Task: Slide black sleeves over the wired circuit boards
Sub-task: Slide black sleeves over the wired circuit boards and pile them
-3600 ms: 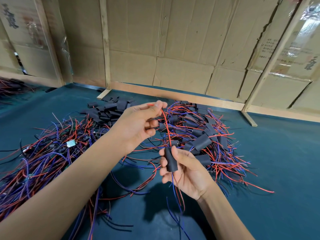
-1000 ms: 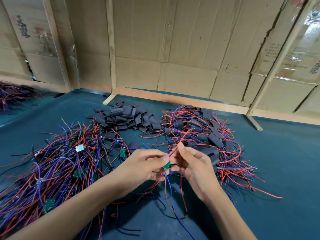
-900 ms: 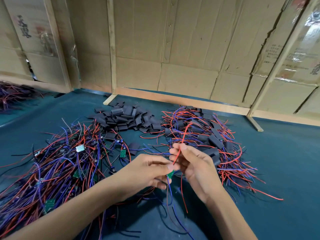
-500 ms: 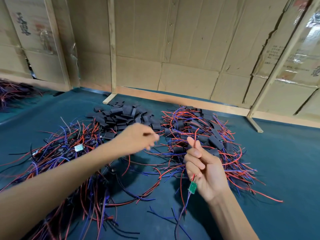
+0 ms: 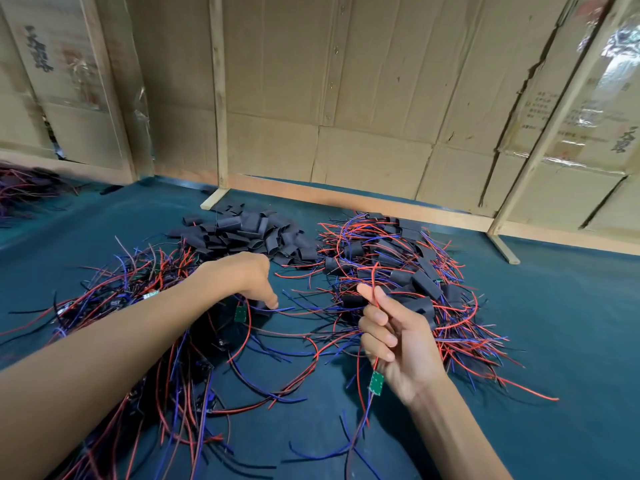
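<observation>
A: What does the right hand (image 5: 398,341) have?

B: One red wire (image 5: 375,303), pinched between thumb and curled fingers. The wire runs down through the fist, and one small green board (image 5: 375,383) hangs off it just below the palm, lower centre of the frame, bare, with no sleeve on it.

A: And the left hand (image 5: 247,277)?

B: It reaches down at centre frame with the fingers pointing at the table. The fingertips sit at a dark piece (image 5: 259,304) among blue wires; whether they grip it I cannot tell. A second bare green board (image 5: 240,313) lies just below that hand.

A: How many heaps?

B: Four in view. One heap of loose black sleeves (image 5: 242,233) at upper centre. Touching its right side, one heap of sleeved boards (image 5: 398,271) with red and blue leads, behind the right hand. One tangle of unsleeved wired boards (image 5: 114,299) at left, under the left forearm. One more wire tangle (image 5: 24,185) at the far left edge, well apart.

A: The surface?

B: A dark teal cloth (image 5: 554,341), backed by cardboard panels (image 5: 346,98) with three wooden posts showing.
</observation>
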The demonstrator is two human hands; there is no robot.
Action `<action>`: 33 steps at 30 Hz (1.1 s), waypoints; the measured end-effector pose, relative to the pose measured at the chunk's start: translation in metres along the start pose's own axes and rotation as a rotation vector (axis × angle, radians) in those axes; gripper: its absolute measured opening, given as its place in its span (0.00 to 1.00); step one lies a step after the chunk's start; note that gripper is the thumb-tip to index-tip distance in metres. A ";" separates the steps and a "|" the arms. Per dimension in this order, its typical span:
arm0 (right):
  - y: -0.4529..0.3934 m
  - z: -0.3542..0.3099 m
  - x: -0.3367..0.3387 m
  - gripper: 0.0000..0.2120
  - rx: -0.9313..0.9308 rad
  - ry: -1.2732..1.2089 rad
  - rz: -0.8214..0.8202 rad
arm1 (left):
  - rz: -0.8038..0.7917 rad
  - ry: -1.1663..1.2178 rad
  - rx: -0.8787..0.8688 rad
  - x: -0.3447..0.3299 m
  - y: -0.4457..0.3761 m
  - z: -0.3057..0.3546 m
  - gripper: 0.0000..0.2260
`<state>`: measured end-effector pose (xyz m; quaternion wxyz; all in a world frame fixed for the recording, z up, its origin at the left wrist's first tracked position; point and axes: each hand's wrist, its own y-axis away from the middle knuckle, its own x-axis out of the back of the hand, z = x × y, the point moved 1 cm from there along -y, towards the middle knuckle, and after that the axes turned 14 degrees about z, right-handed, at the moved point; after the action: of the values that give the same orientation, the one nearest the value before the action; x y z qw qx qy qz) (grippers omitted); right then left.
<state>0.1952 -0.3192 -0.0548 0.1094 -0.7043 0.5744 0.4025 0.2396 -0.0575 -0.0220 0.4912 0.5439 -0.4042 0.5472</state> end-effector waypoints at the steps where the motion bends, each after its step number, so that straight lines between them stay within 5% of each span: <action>1: 0.000 0.001 0.000 0.14 0.012 0.030 -0.007 | 0.011 -0.011 0.002 0.000 0.002 0.002 0.23; 5: 0.000 0.003 0.000 0.12 0.041 0.110 -0.053 | 0.024 0.045 0.084 0.001 0.008 0.009 0.20; 8: 0.002 0.004 -0.001 0.13 0.092 0.201 -0.077 | 0.183 0.271 0.137 0.012 0.015 0.009 0.26; 10: 0.003 0.004 -0.001 0.14 0.129 0.287 -0.070 | 0.272 0.756 0.170 0.021 0.023 0.010 0.28; 13: 0.003 0.007 -0.003 0.15 0.161 0.364 -0.071 | -0.071 1.836 0.214 0.026 0.043 0.021 0.20; 15: 0.005 0.010 -0.005 0.16 0.184 0.392 -0.080 | -0.217 2.101 0.209 0.021 0.055 0.030 0.13; 17: 0.007 0.012 -0.007 0.17 0.208 0.417 -0.091 | -0.238 2.137 0.183 0.015 0.066 0.039 0.05; 29: 0.012 0.012 -0.009 0.15 0.202 0.499 -0.096 | -0.259 2.123 0.307 -0.002 0.085 0.055 0.01; 33: 0.013 0.011 -0.010 0.13 0.187 0.499 -0.092 | -0.261 2.146 0.343 -0.003 0.088 0.057 0.15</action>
<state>0.1789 -0.3091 -0.0509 0.0473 -0.7938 0.5859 0.1563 0.1644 -0.1305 -0.0118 0.5598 -0.1164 0.3765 0.7289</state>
